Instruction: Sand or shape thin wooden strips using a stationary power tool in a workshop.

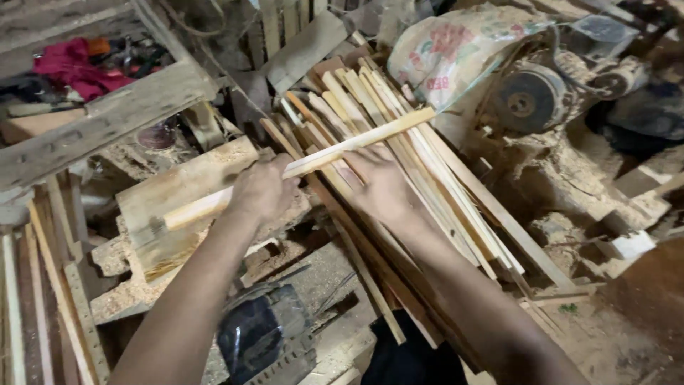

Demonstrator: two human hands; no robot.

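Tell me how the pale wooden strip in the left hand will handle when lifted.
The strip probably stays stiff: it spans straight past both sides of the left hand without sagging. It looks thin, so likely light. Its square edges make rolling unlikely, though dry, dusty wood might slide across the stack.

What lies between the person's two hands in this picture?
In the head view, a stretch of the pale wooden strip spans from left hand to right hand, over the bundle of wooden slats.
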